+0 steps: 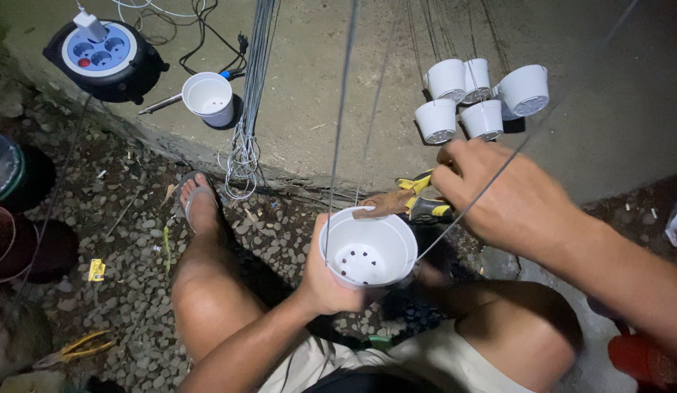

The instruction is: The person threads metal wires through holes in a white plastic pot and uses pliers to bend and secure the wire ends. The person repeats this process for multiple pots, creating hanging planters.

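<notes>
**Inspector:** Knees and shorts sit closest under the lens; between them the left hand [325, 280] wraps the white plastic pot [367, 251] from its left side, fingers curled round the wall, thumb near the rim; pot held upright above the gravel [127, 240].

**Clerk:** And the right hand [509, 200]?

**Inspector:** Closed in a pinch on a thin wire [473, 204] that runs down to the pot's rim; yellow-handled pliers [411, 200] are just behind it, whether gripped I cannot tell; further wires rise from the rim out of view.

**Clerk:** Handling?

**Inspector:** Judged light, thin-walled, slightly flexible; holes in its base; best taken round the wall below the rim, since squeezing the lip would likely deform it; wire looks stiff and springy, apt to slip unless pinched firmly.

**Clerk:** Surroundings?

**Inspector:** Cluster of five like pots [480, 98] on the concrete slab [317, 87]; single pot [210, 98] beside a cable reel [102, 58]; wire bundle [244, 153] hanging over the slab edge; sandalled foot [200, 204]; second pliers [76, 349] on the gravel.
</notes>
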